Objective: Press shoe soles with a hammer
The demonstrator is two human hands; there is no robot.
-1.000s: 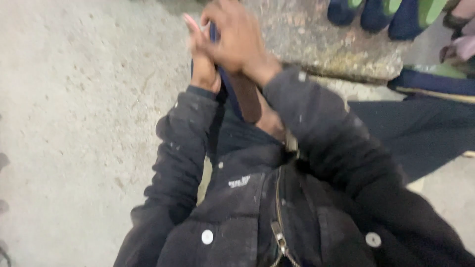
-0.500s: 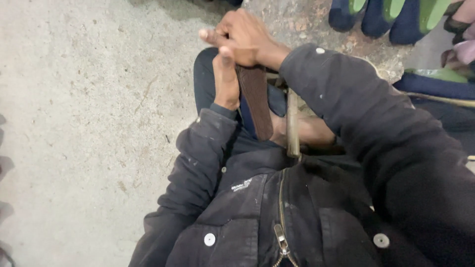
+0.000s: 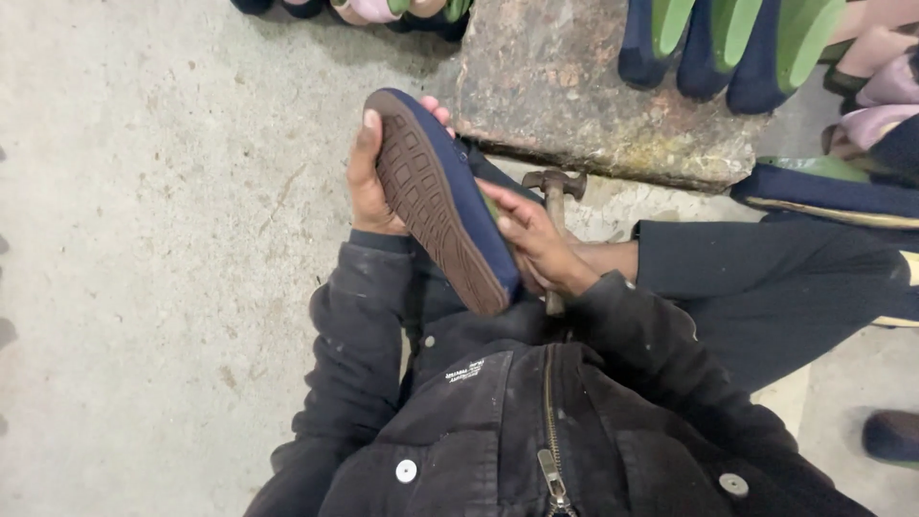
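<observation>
Shoe (image 3: 442, 196) turned since 0.5 s ago: brown tread sole now faces up, toe at 11 o'clock. Hands unclasped: left hand (image 3: 369, 177) cups the toe, right hand (image 3: 536, 244) grips the heel. Hammer (image 3: 554, 206) now exposed at 1 o'clock.

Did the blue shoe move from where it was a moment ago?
Yes. The blue shoe has swung round: its brown sole now faces up, its toe pointing toward the stone block, held by the left hand and right hand.

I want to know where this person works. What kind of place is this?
Probably a small shoe-making workshop. Both hands hold a navy shoe with its brown sole up, a hammer lies by a worn stone block, and more shoes are lined up beyond.
</observation>
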